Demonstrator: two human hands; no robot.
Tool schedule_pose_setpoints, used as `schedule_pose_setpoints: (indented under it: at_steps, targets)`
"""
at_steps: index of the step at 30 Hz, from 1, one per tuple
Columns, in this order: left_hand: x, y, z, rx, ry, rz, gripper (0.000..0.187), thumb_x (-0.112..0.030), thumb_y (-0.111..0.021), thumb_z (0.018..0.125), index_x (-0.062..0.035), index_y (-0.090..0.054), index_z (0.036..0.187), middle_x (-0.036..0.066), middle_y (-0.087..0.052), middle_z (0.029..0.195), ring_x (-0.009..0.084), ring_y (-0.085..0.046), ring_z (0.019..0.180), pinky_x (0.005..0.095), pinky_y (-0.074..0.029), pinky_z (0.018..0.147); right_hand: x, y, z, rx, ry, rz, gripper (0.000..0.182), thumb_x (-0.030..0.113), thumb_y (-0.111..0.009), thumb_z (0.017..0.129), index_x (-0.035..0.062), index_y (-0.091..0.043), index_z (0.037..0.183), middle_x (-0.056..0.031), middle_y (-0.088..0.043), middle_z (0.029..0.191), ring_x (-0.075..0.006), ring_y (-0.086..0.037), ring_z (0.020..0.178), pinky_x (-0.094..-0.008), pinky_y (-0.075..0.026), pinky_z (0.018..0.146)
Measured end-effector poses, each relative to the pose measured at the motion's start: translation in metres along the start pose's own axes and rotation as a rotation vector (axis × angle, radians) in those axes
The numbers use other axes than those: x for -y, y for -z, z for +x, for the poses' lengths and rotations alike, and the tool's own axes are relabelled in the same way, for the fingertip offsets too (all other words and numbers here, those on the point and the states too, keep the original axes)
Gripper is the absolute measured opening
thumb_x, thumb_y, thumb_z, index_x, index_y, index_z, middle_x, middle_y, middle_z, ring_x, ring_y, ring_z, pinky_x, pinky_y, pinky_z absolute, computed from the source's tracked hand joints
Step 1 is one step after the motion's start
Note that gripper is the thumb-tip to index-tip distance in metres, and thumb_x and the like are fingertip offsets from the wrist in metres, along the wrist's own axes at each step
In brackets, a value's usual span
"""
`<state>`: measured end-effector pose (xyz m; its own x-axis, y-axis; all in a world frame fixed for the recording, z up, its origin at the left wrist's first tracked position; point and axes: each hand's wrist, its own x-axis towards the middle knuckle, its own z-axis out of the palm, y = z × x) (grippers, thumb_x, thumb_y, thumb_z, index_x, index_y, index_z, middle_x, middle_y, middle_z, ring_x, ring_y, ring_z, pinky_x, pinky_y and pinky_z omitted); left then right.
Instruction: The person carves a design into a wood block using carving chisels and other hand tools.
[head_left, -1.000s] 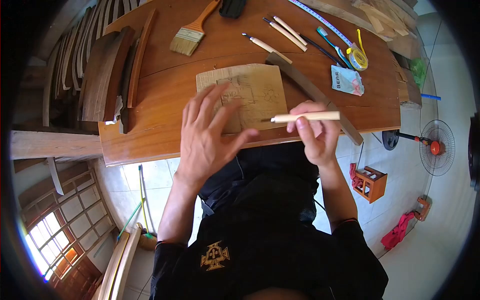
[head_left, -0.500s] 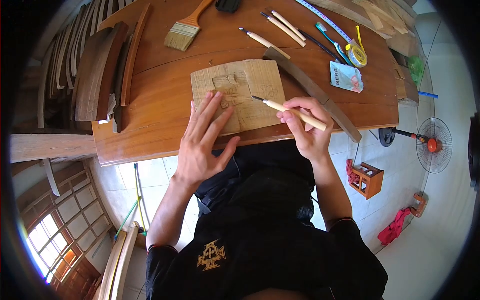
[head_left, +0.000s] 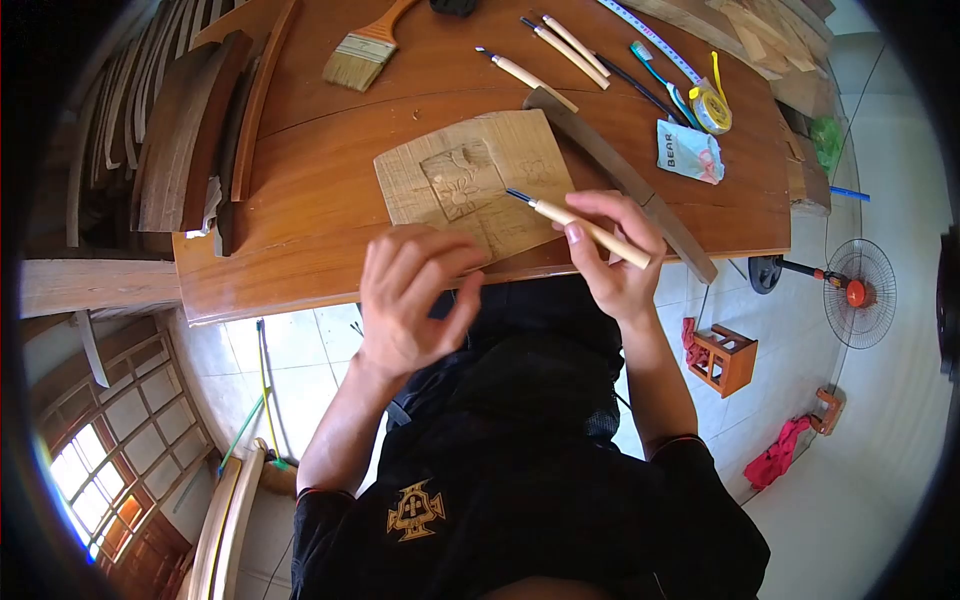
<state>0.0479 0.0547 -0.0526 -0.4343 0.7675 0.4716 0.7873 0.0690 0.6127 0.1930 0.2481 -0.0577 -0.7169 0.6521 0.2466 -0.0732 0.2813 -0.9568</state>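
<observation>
A pale wooden board [head_left: 400, 177] lies on the table near its front edge, with a sunken square of carved relief and pencil-like marks to its right. My right hand [head_left: 622, 262] grips a carving chisel [head_left: 590, 232] by its light wooden handle, the dark metal tip pointing left over the board. By the board's lower left corner, my left hand [head_left: 405, 295] is raised with loosely bent fingers, holding nothing. Beside the board on the right lies a long curved dark wooden piece [head_left: 620, 172].
Several more chisels [head_left: 520, 76], a toothbrush [head_left: 655, 65], a tape measure [head_left: 708, 108] and a small packet [head_left: 688, 150] lie at the back right. A wide paintbrush [head_left: 360, 60] is at the back left. Curved wooden slats [head_left: 190, 135] stack along the left side.
My left hand has lifted off the board and drawn back toward me, its fingers bending and uncovering the carved square. My right hand keeps the chisel in nearly the same place.
</observation>
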Motion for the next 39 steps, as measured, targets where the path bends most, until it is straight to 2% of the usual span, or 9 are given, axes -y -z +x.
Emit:
schedule_pose_setpoints:
  at_steps: [3, 10, 16, 19, 21, 23, 24, 33, 39]
  targets:
    - [-0.013, -0.007, 0.001, 0.049, -0.029, 0.022, 0.023, -0.005, -0.078, 0.075, -0.0099, -0.074, 0.098, 0.006, -0.072, 0.109, 0.0288, -0.064, 0.106, 0.0413, -0.048, 0.092, -0.009, 0.008, 0.002, 0.078, 0.198, -0.181, 0.018, 0.000, -0.077, 0.085, 0.0011, -0.075, 0.102, -0.0099, -0.074, 0.092, -0.0200, -0.069, 0.079, -0.0303, -0.053, 0.074]
    - [-0.010, -0.009, -0.001, 0.050, -0.026, 0.041, 0.025, -0.008, -0.081, 0.073, -0.0113, -0.073, 0.097, 0.001, -0.071, 0.109, 0.0262, -0.063, 0.106, 0.0403, -0.048, 0.091, -0.010, 0.005, 0.004, 0.090, 0.278, -0.188, 0.022, -0.002, -0.078, 0.080, 0.0045, -0.075, 0.101, -0.0079, -0.074, 0.091, -0.0219, -0.067, 0.080, -0.0323, -0.050, 0.076]
    - [-0.012, -0.007, 0.004, 0.062, -0.006, 0.034, 0.020, -0.003, -0.077, 0.074, -0.0078, -0.074, 0.093, 0.006, -0.073, 0.105, 0.0289, -0.064, 0.102, 0.0413, -0.049, 0.090, -0.008, 0.004, 0.003, 0.078, 0.252, -0.183, 0.020, -0.002, -0.078, 0.079, 0.0051, -0.073, 0.098, -0.0079, -0.074, 0.090, -0.0225, -0.067, 0.081, -0.0323, -0.050, 0.075]
    - [-0.010, -0.004, 0.010, 0.068, 0.016, 0.025, 0.020, -0.005, -0.079, 0.075, -0.0095, -0.074, 0.094, 0.003, -0.072, 0.104, 0.0258, -0.064, 0.099, 0.0375, -0.048, 0.086, -0.001, 0.013, 0.008, 0.110, 0.251, -0.180, 0.016, -0.002, -0.074, 0.086, -0.0019, -0.072, 0.101, -0.0144, -0.072, 0.095, -0.0209, -0.068, 0.081, -0.0310, -0.054, 0.073]
    - [-0.003, -0.002, 0.020, 0.029, -0.008, 0.036, 0.017, -0.006, -0.078, 0.077, -0.0080, -0.074, 0.093, 0.005, -0.073, 0.104, 0.0259, -0.065, 0.097, 0.0371, -0.048, 0.083, -0.004, 0.033, 0.026, -0.029, 0.379, -0.278, 0.017, 0.000, -0.075, 0.089, -0.0030, -0.072, 0.105, -0.0146, -0.073, 0.096, -0.0194, -0.069, 0.081, -0.0300, -0.054, 0.074]
    - [0.006, 0.005, 0.032, 0.002, -0.007, 0.055, 0.016, -0.006, -0.078, 0.078, -0.0073, -0.073, 0.093, 0.006, -0.073, 0.104, 0.0257, -0.065, 0.097, 0.0375, -0.048, 0.082, 0.012, 0.052, 0.042, -0.154, 0.109, -0.313, 0.018, 0.000, -0.070, 0.095, 0.0004, -0.074, 0.112, -0.0130, -0.074, 0.101, -0.0181, -0.070, 0.089, -0.0293, -0.054, 0.079]
    - [0.009, 0.011, 0.042, -0.005, 0.033, 0.055, 0.013, -0.006, -0.076, 0.082, -0.0049, -0.073, 0.095, 0.008, -0.073, 0.103, 0.0268, -0.065, 0.097, 0.0386, -0.048, 0.082, 0.002, 0.071, 0.057, -0.098, 0.245, -0.471, 0.020, 0.003, -0.072, 0.094, 0.0052, -0.075, 0.113, -0.0121, -0.075, 0.100, -0.0192, -0.071, 0.085, -0.0295, -0.055, 0.074]
    - [0.082, -0.001, 0.116, 0.092, 0.362, -0.041, 0.015, -0.015, -0.071, 0.093, -0.0043, -0.074, 0.103, 0.012, -0.076, 0.098, 0.0301, -0.071, 0.089, 0.0384, -0.055, 0.082, -0.023, 0.094, 0.095, 0.284, 0.276, -0.661, 0.020, 0.010, -0.069, 0.095, 0.0067, -0.075, 0.114, -0.0099, -0.072, 0.112, -0.0304, -0.066, 0.106, -0.0406, -0.053, 0.091]
    - [0.098, 0.000, 0.152, 0.279, 0.325, 0.228, 0.022, -0.019, -0.077, 0.090, -0.0038, -0.076, 0.106, 0.010, -0.076, 0.089, 0.0198, -0.070, 0.076, 0.0336, -0.054, 0.071, -0.027, 0.096, 0.108, 0.377, 0.338, -0.764, 0.016, 0.012, -0.070, 0.093, 0.0062, -0.076, 0.107, -0.0068, -0.070, 0.108, -0.0286, -0.064, 0.103, -0.0401, -0.050, 0.094]
